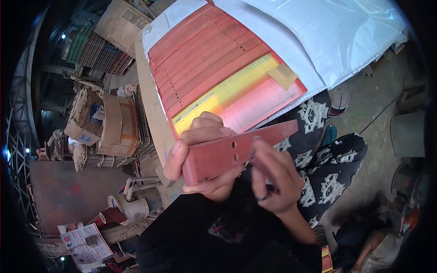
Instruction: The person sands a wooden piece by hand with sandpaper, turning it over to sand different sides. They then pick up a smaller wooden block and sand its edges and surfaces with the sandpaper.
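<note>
We held a red wooden strip [236, 152] up in front of us, tilted so that its far end rose to the right. It had 2 small holes near its middle, 1 above the other. Our left hand [200, 154] was wrapped around the strip's wider near end, fingers curled over the top edge and thumb underneath, gripping it firmly. Our right hand [273, 179] was blurred; its fingers were closed and pressed against the strip's face just right of the holes, and we could not tell whether it pinched something small against the wood. A dark ring sat on 1 finger of that hand.

Just beyond the strip lay a stack of similar red strips [209, 59] side by side on a board, each with a row of holes, with a yellow and pink patch across their near ends. White plastic sheeting [337, 36] covered the worktop behind them. Patterned black-and-white trousers [327, 159] showed below to the right.
</note>
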Motion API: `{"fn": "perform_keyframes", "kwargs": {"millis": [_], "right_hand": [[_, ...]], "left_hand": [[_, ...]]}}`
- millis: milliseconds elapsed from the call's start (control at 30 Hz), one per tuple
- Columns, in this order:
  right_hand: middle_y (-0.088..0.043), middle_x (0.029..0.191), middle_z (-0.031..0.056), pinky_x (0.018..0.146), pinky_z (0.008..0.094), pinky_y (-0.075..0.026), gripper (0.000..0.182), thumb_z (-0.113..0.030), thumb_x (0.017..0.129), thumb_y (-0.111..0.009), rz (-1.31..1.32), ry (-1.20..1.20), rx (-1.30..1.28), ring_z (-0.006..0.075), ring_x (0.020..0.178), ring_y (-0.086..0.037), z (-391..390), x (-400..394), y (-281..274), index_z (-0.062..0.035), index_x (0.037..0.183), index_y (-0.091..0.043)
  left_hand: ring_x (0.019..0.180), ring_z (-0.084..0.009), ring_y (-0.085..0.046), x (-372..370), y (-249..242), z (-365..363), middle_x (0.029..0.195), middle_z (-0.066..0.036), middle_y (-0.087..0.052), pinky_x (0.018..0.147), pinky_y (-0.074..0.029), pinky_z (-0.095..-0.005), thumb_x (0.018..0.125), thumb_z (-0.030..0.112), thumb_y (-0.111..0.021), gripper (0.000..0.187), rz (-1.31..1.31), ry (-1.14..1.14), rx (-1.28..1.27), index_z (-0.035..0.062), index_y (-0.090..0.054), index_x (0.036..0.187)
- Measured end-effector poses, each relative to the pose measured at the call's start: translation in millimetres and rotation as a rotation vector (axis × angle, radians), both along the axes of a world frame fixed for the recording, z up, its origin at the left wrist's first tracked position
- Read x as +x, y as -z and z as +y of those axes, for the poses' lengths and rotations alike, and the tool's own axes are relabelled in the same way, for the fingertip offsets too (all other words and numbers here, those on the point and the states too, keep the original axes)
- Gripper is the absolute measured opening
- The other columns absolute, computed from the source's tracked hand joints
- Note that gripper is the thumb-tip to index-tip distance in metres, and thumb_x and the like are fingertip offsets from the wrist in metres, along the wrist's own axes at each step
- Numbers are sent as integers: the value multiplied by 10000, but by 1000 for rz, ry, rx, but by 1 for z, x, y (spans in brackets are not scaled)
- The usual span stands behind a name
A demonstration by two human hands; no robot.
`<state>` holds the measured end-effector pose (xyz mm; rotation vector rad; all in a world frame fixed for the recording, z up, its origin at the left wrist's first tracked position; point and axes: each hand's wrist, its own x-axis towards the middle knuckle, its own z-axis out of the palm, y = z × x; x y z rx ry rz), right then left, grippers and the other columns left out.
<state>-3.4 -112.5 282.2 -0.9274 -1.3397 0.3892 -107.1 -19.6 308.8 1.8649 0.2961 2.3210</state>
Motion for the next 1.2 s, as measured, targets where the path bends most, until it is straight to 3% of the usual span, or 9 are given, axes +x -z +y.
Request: {"fn": "perform_keyframes", "kwargs": {"millis": [100, 233, 367, 467, 700, 833, 967, 1100, 1200], "right_hand": [[-714, 1182, 200, 830, 352, -570, 377, 38, 833, -702, 58, 48, -150, 277, 1008, -724, -9, 2, 16, 50, 1209, -677], [-701, 1231, 209, 678, 309, -510, 323, -100, 946, -647, 77, -99, 52, 220, 985, -725, -16, -11, -19, 21, 1246, -653], [-700, 1228, 213, 724, 308, -508, 344, -14, 905, -662, 39, 18, -18, 216, 997, -716, -14, 9, 7, 17, 1245, -621], [-696, 1224, 228, 834, 332, -533, 351, 82, 853, -650, 310, 179, -264, 300, 1049, -706, -21, 27, 38, 48, 1200, -613], [-689, 1268, 165, 940, 372, -504, 466, 62, 848, -628, 71, 247, -420, 301, 1058, -710, -11, 38, 72, 24, 1311, -598], [-679, 1289, 185, 816, 354, -519, 500, 108, 784, -631, 189, 127, -387, 265, 1051, -719, -29, 20, 44, 27, 1278, -631], [-680, 1263, 223, 703, 325, -504, 492, 131, 762, -635, 48, 90, -154, 254, 1030, -723, -32, 20, 18, 59, 1249, -639], [-686, 1276, 147, 785, 347, -508, 515, 146, 761, -651, 7, 286, -391, 295, 1077, -685, -24, 34, 76, -1, 1254, -668], [-681, 1275, 163, 799, 356, -513, 527, 147, 743, -656, 8, 248, -363, 294, 1066, -688, -35, 23, 53, 9, 1251, -672]], "left_hand": [[546, -256, -513, -1, 4, -3, 796, -220, -600, 512, -402, -395, 1055, 571, -310, 637, -28, 24, 22, 22, -319, 1377], [519, -256, -478, 10, -1, -4, 797, -216, -589, 479, -357, -395, 1020, 644, -360, 725, -46, 41, 48, 18, -303, 1380], [553, -216, -458, 16, -5, -1, 761, -142, -557, 487, -337, -370, 991, 727, -314, 770, -206, -25, 58, 42, -337, 1343], [583, -196, -461, 23, -10, -1, 757, -98, -531, 491, -343, -346, 995, 721, -280, 758, -195, -13, 91, 33, -367, 1303], [577, -187, -448, 34, 0, -8, 780, -86, -512, 476, -339, -314, 1014, 678, -234, 745, -82, 61, 85, 15, -396, 1313], [589, -194, -449, 30, 6, -14, 796, -97, -522, 491, -354, -324, 1009, 679, -228, 759, -55, 77, 84, 28, -387, 1367], [600, -201, -450, 28, 9, -21, 819, -110, -527, 501, -360, -337, 1002, 691, -218, 770, -67, 89, 64, 51, -363, 1405], [610, -212, -455, 19, 10, -25, 853, -122, -531, 504, -363, -344, 994, 701, -224, 767, 30, 85, 80, 67, -348, 1407], [595, -223, -460, 26, 10, -23, 836, -144, -533, 489, -347, -350, 967, 764, -233, 826, -46, 124, 106, 76, -376, 1400]]}}
